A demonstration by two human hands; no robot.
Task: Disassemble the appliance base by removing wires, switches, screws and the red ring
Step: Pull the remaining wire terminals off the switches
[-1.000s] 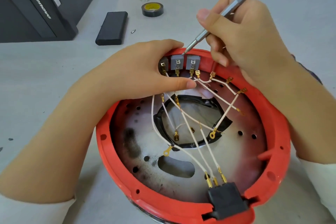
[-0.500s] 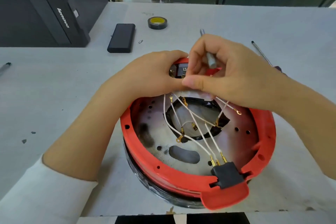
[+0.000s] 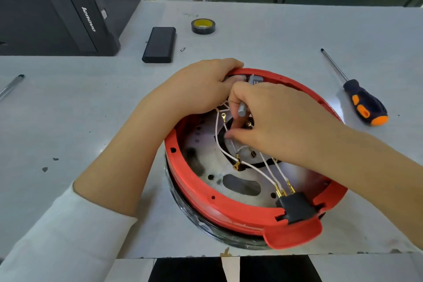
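The round appliance base lies upside down near the table's front edge, with its red ring (image 3: pixel 201 192) around a metal plate (image 3: pixel 206 144). White wires (image 3: pixel 231 155) with gold terminals cross the plate to a black connector block (image 3: pixel 295 207) at the front. My left hand (image 3: pixel 201 87) grips the ring's far rim beside the grey switches (image 3: pixel 255 79). My right hand (image 3: pixel 270 121) holds a thin grey metal tool (image 3: pixel 242 109) in its curled fingers and reaches down among the wires over the plate's centre opening. The switches are mostly hidden by both hands.
An orange-and-black screwdriver (image 3: pixel 364 105) lies to the right of the base. A black rectangular block (image 3: pixel 160 44), a tape roll (image 3: pixel 203 26) and a small screw (image 3: pixel 183 49) sit at the back. A black computer case (image 3: pixel 57 9) stands back left; a pen (image 3: pixel 11 86) at far left.
My right hand has come down from above the switches, turning the grey tool into its palm, and now reaches into the wires. The left hand has stayed on the far rim.
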